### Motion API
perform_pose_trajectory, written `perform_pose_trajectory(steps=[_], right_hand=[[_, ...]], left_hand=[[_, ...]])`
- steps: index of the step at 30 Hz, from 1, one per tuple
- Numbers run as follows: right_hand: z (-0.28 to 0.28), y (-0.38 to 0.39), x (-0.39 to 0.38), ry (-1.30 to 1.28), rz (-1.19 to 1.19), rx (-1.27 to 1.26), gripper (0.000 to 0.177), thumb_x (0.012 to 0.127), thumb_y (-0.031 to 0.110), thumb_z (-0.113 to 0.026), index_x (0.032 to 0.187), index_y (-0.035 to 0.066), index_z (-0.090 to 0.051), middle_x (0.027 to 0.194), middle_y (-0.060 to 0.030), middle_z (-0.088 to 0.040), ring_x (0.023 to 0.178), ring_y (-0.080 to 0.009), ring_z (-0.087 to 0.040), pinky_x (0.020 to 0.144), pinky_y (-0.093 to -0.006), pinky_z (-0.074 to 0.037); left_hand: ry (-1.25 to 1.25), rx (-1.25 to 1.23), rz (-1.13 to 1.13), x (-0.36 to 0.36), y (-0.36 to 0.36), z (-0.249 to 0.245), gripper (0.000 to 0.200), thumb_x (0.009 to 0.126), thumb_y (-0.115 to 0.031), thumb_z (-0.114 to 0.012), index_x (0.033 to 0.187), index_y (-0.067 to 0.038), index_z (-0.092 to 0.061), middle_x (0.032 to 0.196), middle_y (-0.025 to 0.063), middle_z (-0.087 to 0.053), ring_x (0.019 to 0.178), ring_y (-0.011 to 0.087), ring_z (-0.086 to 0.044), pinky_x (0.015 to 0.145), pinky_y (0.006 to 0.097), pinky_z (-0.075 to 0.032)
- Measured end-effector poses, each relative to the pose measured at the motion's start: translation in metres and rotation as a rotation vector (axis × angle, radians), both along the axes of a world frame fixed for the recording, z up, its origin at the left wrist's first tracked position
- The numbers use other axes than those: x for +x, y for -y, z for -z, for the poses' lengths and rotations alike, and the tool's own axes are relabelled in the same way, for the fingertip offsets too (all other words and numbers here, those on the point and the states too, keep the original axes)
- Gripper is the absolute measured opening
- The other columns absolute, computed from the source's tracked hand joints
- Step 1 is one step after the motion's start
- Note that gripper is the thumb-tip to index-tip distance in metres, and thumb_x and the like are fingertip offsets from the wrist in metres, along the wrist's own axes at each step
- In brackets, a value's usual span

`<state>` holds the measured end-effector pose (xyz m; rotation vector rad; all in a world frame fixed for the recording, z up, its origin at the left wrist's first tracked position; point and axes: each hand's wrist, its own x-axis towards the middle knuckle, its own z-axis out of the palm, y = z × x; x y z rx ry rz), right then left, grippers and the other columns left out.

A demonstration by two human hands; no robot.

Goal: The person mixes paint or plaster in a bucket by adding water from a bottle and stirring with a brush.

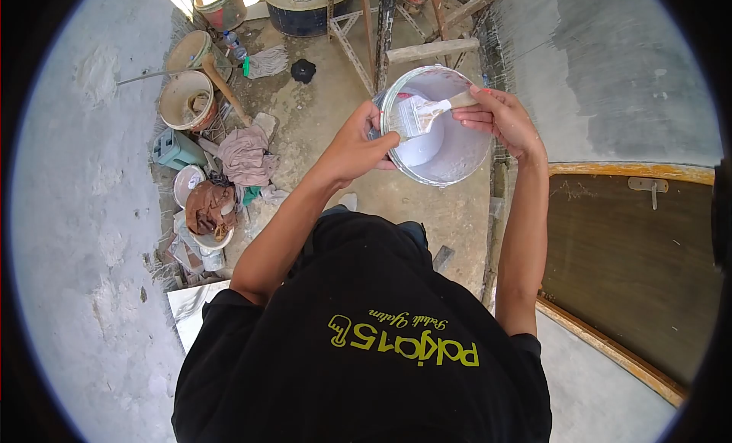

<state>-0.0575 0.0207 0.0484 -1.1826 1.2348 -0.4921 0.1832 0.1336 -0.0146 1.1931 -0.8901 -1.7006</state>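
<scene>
In front of my chest is a white paint bucket (467,159), tilted so that I look into it. White paint (419,149) lies low along its left side. My left hand (360,142) grips the bucket's left rim, thumb over the edge and fingers around the outer wall. With my right hand (503,121) I hold a paintbrush (436,111) by its handle, fingers closed round it at the bucket's right rim. The brush's white-coated bristles point left, inside the bucket's mouth near the left rim.
Several buckets (187,100), rags (244,155) and a teal container (178,149) line the left wall. Ahead stand a large drum (306,8) and a metal frame (354,33). A wood-framed window (625,237) is at my right. A black round object (303,71) lies on the floor.
</scene>
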Motion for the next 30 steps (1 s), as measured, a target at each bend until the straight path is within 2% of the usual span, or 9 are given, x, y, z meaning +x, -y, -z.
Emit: perform_pose_trajectory(steps=[2,11,14,17,20,23,24,27,30], right_hand=[[0.006,-0.002,0.000,-0.045,-0.043,-0.065,0.039,0.100,0.024,-0.055,0.118,-0.011,-0.056,0.104,-0.0262,-0.068,0.097,-0.0271,-0.071,0.082,-0.0302,-0.060],[0.004,0.000,-0.006,0.191,0.014,0.184,0.041,0.101,0.022,-0.053,0.119,-0.015,-0.053,0.107,-0.0292,-0.067,0.098,-0.0292,-0.071,0.082,-0.0317,-0.061],[0.005,-0.003,-0.003,0.119,-0.002,0.109,0.042,0.101,0.023,-0.051,0.120,-0.015,-0.054,0.106,-0.0283,-0.068,0.098,-0.0291,-0.071,0.085,-0.0312,-0.060],[0.012,-0.012,0.007,-0.106,-0.055,-0.156,0.036,0.101,0.023,-0.052,0.115,-0.010,-0.061,0.099,-0.0235,-0.071,0.094,-0.0267,-0.071,0.082,-0.0337,-0.058],[0.011,-0.017,0.014,-0.420,-0.258,-0.493,0.034,0.100,0.022,-0.056,0.113,-0.008,-0.063,0.101,-0.0217,-0.072,0.088,-0.0290,-0.072,0.077,-0.0337,-0.055],[0.003,-0.031,0.034,-0.681,-0.351,-0.720,0.030,0.098,0.020,-0.057,0.112,-0.006,-0.064,0.102,-0.0243,-0.070,0.084,-0.0360,-0.069,0.075,-0.0381,-0.052],[0.009,-0.036,0.038,-0.584,-0.319,-0.785,0.027,0.097,0.017,-0.058,0.112,-0.004,-0.065,0.103,-0.0272,-0.067,0.087,-0.0417,-0.065,0.078,-0.0410,-0.051],[0.028,-0.049,0.047,-0.489,-0.332,-0.918,0.026,0.097,0.014,-0.054,0.114,-0.002,-0.065,0.102,-0.0258,-0.067,0.094,-0.0442,-0.064,0.082,-0.0489,-0.050],[0.038,-0.064,0.050,-0.452,-0.434,-0.920,0.028,0.097,0.013,-0.054,0.119,-0.001,-0.063,0.106,-0.0255,-0.067,0.095,-0.0437,-0.064,0.082,-0.0490,-0.051]], left_hand=[[0.004,0.008,0.000,0.001,0.000,-0.001,0.031,0.088,-0.007,-0.062,0.100,-0.009,-0.034,0.112,0.0114,-0.054,0.088,0.0210,-0.067,0.075,0.0361,-0.063],[0.020,-0.005,-0.012,0.001,-0.001,0.001,0.031,0.089,-0.007,-0.062,0.099,-0.009,-0.033,0.111,0.0109,-0.053,0.086,0.0203,-0.067,0.074,0.0354,-0.063],[0.012,0.003,-0.013,0.002,-0.002,0.003,0.030,0.089,-0.007,-0.062,0.100,-0.009,-0.034,0.110,0.0102,-0.053,0.085,0.0196,-0.067,0.073,0.0348,-0.063],[0.008,-0.009,-0.013,0.005,-0.004,0.004,0.029,0.089,-0.007,-0.062,0.101,-0.009,-0.035,0.110,0.0091,-0.054,0.085,0.0186,-0.067,0.072,0.0338,-0.063],[0.004,-0.026,-0.019,0.005,-0.004,0.007,0.029,0.089,-0.006,-0.062,0.103,-0.009,-0.037,0.110,0.0072,-0.053,0.086,0.0177,-0.067,0.071,0.0326,-0.063],[0.011,-0.040,-0.013,0.007,-0.004,0.006,0.028,0.089,-0.006,-0.061,0.104,-0.009,-0.037,0.107,0.0051,-0.053,0.086,0.0173,-0.067,0.072,0.0327,-0.063],[0.016,-0.046,-0.012,0.008,-0.004,0.005,0.028,0.089,-0.005,-0.061,0.104,-0.008,-0.038,0.107,0.0045,-0.052,0.087,0.0172,-0.067,0.072,0.0329,-0.063],[0.052,-0.073,-0.033,0.007,-0.005,0.001,0.026,0.089,-0.004,-0.060,0.104,-0.008,-0.038,0.104,0.0027,-0.051,0.087,0.0169,-0.067,0.073,0.0340,-0.063],[0.042,-0.100,-0.043,0.010,-0.005,0.004,0.025,0.090,-0.004,-0.060,0.104,-0.007,-0.039,0.107,0.0039,-0.053,0.089,0.0176,-0.068,0.074,0.0351,-0.063]])
